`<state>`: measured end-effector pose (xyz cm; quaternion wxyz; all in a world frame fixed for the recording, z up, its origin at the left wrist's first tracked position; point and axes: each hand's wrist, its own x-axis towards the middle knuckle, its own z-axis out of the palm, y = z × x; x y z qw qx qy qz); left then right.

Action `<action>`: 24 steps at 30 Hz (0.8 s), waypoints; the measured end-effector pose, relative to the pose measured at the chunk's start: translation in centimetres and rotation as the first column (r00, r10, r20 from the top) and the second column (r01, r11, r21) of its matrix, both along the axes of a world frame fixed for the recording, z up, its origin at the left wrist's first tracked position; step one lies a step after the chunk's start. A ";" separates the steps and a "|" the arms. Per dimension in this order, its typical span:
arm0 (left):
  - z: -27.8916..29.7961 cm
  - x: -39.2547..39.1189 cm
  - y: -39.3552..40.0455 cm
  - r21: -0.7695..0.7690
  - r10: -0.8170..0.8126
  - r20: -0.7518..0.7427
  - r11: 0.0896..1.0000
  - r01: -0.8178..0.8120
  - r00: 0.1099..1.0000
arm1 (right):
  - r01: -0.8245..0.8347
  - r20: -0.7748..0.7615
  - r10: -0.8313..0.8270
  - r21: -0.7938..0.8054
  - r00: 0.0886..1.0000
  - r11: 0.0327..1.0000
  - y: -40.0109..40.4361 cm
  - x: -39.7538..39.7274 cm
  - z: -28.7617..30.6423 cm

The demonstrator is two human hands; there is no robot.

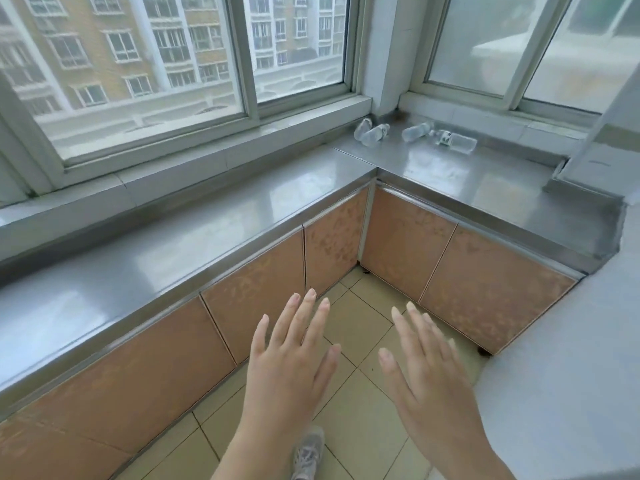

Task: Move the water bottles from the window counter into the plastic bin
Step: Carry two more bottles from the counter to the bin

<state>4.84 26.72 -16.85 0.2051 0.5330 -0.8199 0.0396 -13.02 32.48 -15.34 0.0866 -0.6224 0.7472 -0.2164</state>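
Hovering over the tiled floor point(360, 341), the left hand point(291, 362) and right hand point(426, 372) are spread flat, fingers straight, holding nothing. Far off in the steel worktop's point(207, 230) right corner, four water bottles point(415, 131) lie on their sides below the window point(249, 64).

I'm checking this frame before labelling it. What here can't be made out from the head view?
- Plastic bin: not in the head view at all, so its place cannot be told.
- Clear plastic water bottles lying in the steel counter's far corner: small and see-through; the left pair overlap, so the count (about four) is unsure.
- Label on the rightmost bottle: too small to read.
- Left hand and right hand: open; arms cut off by the bottom edge.
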 end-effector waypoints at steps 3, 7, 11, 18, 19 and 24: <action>0.1 -1.9 -6.9 0.003 -0.062 -0.019 0.998 0.062 0.998 | 0.063 0.006 -0.063 0.017 0.998 0.998 -5.9 -1.5 0.2; 1.0 -4.5 -15.7 0.010 -0.154 -0.020 0.988 0.154 0.988 | 0.146 -0.003 -0.146 0.039 0.989 0.989 -12.9 -3.5 1.5; 1.6 -7.8 -23.1 0.043 -0.233 0.019 0.972 0.232 0.972 | 0.220 -0.003 -0.220 0.027 0.975 0.975 -18.6 -6.1 2.2; 0.5 -15.2 -34.0 0.062 -0.278 0.021 0.959 0.276 0.960 | 0.274 -0.015 -0.273 0.038 0.962 0.961 -28.9 -13.1 1.6; 0.3 -16.5 -35.6 0.069 -0.270 0.026 0.961 0.268 0.963 | 0.271 -0.024 -0.270 0.044 0.963 0.962 -30.5 -14.4 1.5; -0.1 -23.4 -43.3 0.061 -0.207 0.072 0.977 0.202 0.976 | 0.213 -0.042 -0.211 0.064 0.977 0.975 -39.1 -21.7 0.9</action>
